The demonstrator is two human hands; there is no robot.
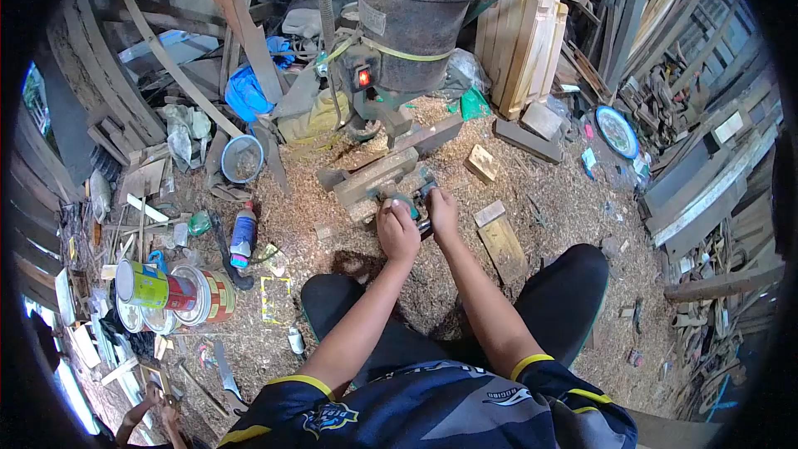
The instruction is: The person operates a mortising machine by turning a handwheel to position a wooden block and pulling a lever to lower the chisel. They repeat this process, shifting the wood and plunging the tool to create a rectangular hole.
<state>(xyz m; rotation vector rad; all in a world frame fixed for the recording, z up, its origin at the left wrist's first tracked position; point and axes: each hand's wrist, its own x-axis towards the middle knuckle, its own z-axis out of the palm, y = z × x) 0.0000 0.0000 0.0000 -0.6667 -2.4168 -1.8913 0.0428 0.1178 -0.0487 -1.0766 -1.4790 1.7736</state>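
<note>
Gripping the small green tool (413,198) with both hands, you look to be mid-pass, working it against the wood block (372,179) just above the centre of the frame. Your left hand (397,233) is closed over the tool's near end. Your right hand (443,211) wraps its right side with fingers curled tight, and the two hands touch. By my judgement, the next move calls for even pressure and fingertips well clear of the working face, which is hidden under your hands. The tool is teal-green with dark parts and mostly covered, so its kind cannot be told. The block is pale and long, lying slantwise on the sawdust (549,199), just below the dark machine (416,17) whose red switch (363,77) glows at upper centre.
</note>
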